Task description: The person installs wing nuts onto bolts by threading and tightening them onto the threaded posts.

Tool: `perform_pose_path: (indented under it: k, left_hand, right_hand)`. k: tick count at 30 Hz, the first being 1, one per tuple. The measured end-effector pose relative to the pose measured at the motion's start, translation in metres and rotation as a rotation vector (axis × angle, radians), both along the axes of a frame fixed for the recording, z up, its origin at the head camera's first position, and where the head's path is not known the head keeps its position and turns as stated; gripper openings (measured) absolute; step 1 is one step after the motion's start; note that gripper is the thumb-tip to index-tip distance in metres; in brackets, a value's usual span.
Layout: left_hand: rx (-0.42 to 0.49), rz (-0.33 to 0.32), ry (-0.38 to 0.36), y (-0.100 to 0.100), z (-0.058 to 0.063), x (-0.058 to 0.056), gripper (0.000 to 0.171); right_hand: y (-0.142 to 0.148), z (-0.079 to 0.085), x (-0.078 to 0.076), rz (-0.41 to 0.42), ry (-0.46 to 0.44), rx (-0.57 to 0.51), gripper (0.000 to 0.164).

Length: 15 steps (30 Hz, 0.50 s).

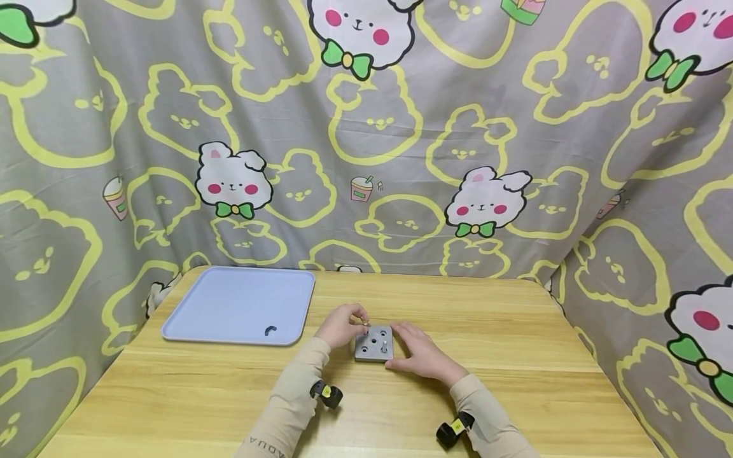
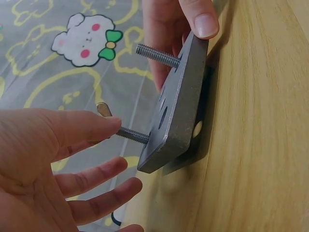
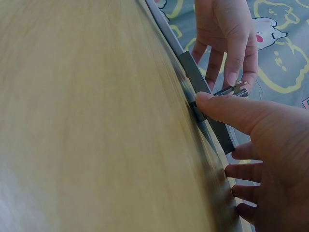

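On the table, a grey square metal plate (image 1: 374, 344) has several holes and two upright threaded studs; one stud (image 2: 159, 56) stands bare near its right corner. With thumb and index finger, my left hand (image 1: 342, 326) pinches a small brass-coloured wing nut (image 2: 103, 109) at the top of the other stud (image 2: 133, 135); the fingertips partly cover it. The other left fingers are spread beside the plate. My right hand (image 1: 422, 352) holds the plate's right side, thumb at the near corner and fingers at the far corner. Dark parts show beneath the plate.
A pale blue tray (image 1: 229, 305) lies at the table's back left, with a small black curved piece (image 1: 271, 330) in it. Patterned curtains (image 1: 395, 254) hang behind and beside the wooden table (image 1: 492, 318). Black cameras are strapped on both wrists.
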<state>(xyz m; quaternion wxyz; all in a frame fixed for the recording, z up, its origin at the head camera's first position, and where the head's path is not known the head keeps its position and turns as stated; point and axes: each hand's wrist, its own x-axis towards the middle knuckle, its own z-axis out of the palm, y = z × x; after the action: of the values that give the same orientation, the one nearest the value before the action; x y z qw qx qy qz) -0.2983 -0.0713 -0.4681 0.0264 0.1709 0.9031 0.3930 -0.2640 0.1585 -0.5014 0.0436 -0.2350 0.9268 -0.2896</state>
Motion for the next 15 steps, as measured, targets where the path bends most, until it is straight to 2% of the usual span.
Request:
perform_pose_path:
  k: [6,11,15]
  left_hand:
    - [0.018,0.054,-0.03,0.0,0.004,0.003,0.045]
    - [-0.045,0.109,-0.053,0.003,0.011,0.009,0.051]
    - [-0.099,0.138,-0.033,0.006,0.016,0.015,0.054]
  right_hand:
    - [0.001,0.0,0.0,0.004,0.007,0.001,0.086]
    - [0.001,0.0,0.001,0.008,0.01,0.001,0.086]
    - [0.001,-0.001,0.001,0.007,0.005,-0.001,0.087]
